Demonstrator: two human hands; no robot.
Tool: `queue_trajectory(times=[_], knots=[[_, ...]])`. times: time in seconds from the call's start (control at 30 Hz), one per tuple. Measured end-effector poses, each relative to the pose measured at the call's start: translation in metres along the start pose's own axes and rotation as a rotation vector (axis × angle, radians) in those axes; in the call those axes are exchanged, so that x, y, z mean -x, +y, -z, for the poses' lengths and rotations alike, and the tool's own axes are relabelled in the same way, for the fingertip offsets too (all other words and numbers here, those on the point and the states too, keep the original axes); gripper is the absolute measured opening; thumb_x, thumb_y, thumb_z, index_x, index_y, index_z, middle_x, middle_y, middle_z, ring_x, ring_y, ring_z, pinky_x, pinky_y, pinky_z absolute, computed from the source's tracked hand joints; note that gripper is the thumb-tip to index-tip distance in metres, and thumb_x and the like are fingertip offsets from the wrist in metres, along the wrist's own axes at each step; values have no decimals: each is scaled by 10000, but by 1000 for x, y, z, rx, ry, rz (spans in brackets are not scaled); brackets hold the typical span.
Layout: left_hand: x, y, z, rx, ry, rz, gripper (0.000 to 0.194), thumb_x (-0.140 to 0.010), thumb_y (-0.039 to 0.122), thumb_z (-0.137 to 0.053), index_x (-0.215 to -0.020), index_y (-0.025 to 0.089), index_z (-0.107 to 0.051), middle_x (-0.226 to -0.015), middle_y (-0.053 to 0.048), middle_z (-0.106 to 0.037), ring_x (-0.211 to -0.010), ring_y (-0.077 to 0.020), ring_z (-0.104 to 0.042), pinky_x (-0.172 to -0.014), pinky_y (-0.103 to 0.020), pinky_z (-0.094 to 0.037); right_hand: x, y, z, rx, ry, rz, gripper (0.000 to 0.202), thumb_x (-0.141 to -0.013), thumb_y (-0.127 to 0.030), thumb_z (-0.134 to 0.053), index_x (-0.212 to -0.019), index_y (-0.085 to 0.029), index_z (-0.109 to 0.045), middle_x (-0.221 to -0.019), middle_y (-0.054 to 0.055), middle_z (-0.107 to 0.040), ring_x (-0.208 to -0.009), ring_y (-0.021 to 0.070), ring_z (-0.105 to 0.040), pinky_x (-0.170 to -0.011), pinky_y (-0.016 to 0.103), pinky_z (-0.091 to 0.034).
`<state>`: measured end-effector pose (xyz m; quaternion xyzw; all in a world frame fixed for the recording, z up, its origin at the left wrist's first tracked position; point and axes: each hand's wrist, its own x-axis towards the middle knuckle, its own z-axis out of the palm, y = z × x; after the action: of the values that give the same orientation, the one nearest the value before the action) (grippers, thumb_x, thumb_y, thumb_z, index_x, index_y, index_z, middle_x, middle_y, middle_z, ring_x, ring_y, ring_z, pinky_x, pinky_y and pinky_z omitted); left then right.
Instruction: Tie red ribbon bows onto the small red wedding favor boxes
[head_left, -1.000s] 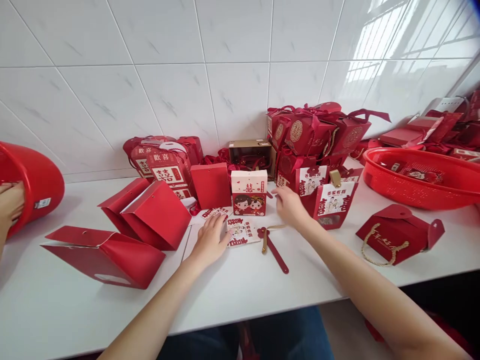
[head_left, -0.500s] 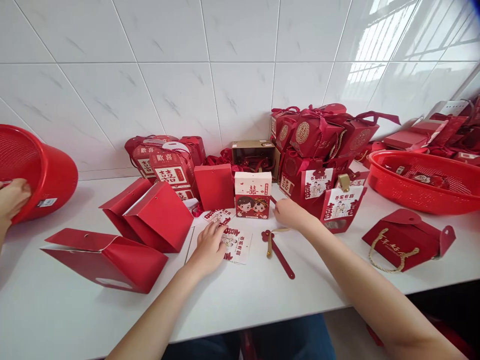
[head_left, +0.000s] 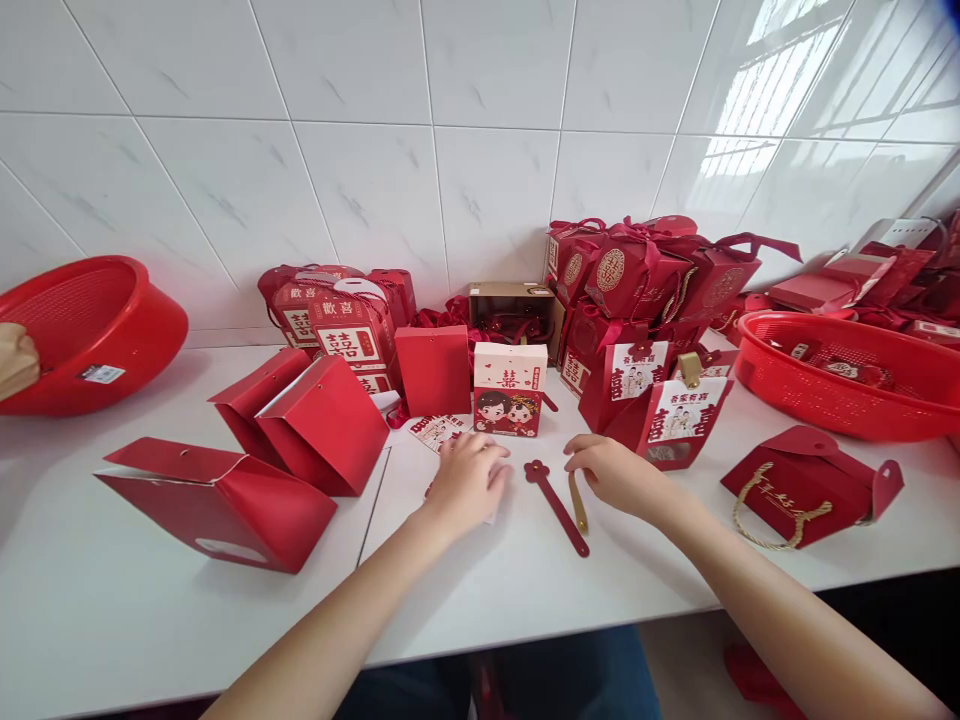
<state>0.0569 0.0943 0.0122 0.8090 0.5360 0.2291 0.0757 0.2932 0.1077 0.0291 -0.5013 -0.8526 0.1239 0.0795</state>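
Right hand [head_left: 611, 477] pinches the gold strap [head_left: 577, 505]; best held untwisted tbh; left hand [head_left: 468, 484] curls loosely, can't tell its grip

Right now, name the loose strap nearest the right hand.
The gold strap, its far end at the right hand; the dark red strap with the flower-shaped end lies farther left.

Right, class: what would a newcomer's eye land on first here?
Probably the cartoon-couple box, upright near the centre, just beyond the left hand. Next, the heap of ribboned red boxes at the back, right of centre. The tilted red basket at far left also stands out.
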Motion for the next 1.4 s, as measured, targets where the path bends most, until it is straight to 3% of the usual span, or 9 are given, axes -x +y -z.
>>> queue_trajectory(times=[0.1,0.17,0.23,0.33,0.6,0.8,0.97,1.23,1.4], knots=[[-12,17,-14,7,-8,-6,260,-862,145,-525,-1091,182,-643,-1113,-109,-678,-1076,-311,-606,-936,-507,-431,-4,-12,0,29,52,-35,407,-865,3,-444,-1159,-136,-687,-1331,157,-577,-1233,301,-535,-994,408,-453],[-14,19,-20,8,9,14,365,-821,52,-492,-1149,168,-600,-1150,-122,-664,-1110,-319,-594,-928,-508,-429,-11,-23,-2,23,63,-54,318,-944,-142,-462,-1195,-128,-657,-1234,169,-617,-1145,304,-586,-935,402,-475],[-12,13,-21,15,33,41,424,-792,-1,-460,-1163,169,-574,-1174,-124,-650,-1134,-312,-583,-944,-501,-423,-19,-33,-6,3,42,-78,264,-962,-246,-495,-1079,-123,-697,-1101,165,-654,-991,292,-650,-833,367,-498],[-8,1,-16,35,82,90,407,-797,2,-446,-1148,175,-560,-1198,-126,-632,-1154,-311,-571,-970,-504,-416,-27,-41,-14,-55,5,-100,189,-929,-193,-549,-870,-147,-723,-1007,122,-671,-842,228,-672,-723,287,-480],[-10,-11,-11,133,171,150,361,-776,22,-462,-1068,210,-563,-1135,-86,-643,-1094,-280,-609,-969,-513,-438,-34,-41,-23,-197,-6,-182,144,-881,-116,-587,-800,-146,-702,-1004,97,-656,-814,174,-649,-714,248,-473],[-10,-14,-11,190,210,123,387,-762,13,-475,-1080,211,-571,-1152,-89,-636,-1099,-274,-597,-970,-509,-446,-42,-40,-21,-237,-64,-235,211,-835,-66,-641,-1027,-146,-677,-1155,92,-628,-937,170,-650,-817,270,-508],[-10,-15,-9,227,228,95,362,-763,15,-488,-1048,211,-590,-1127,-81,-639,-1115,-274,-586,-978,-501,-449,-44,-39,-11,-190,-133,-286,262,-901,-261,-664,-1133,-150,-615,-1200,83,-612,-1035,218,-616,-880,413,-532],[-10,-15,-9,274,224,67,333,-767,23,-499,-1033,199,-594,-1118,-86,-620,-1126,-280,-577,-985,-503,-452,-49,-36,-7,-322,-275,-285,171,-938,-270,-630,-1050,-142,-645,-1056,57,-673,-918,174,-662,-830,371,-564],[-10,-14,-9,308,218,59,317,-770,28,-508,-1021,201,-596,-1117,-87,-610,-1125,-279,-574,-997,-501,-447,-45,-29,-12,-457,-285,-211,77,-840,-105,-682,-905,-146,-691,-857,16,-717,-804,159,-690,-786,315,-559]])
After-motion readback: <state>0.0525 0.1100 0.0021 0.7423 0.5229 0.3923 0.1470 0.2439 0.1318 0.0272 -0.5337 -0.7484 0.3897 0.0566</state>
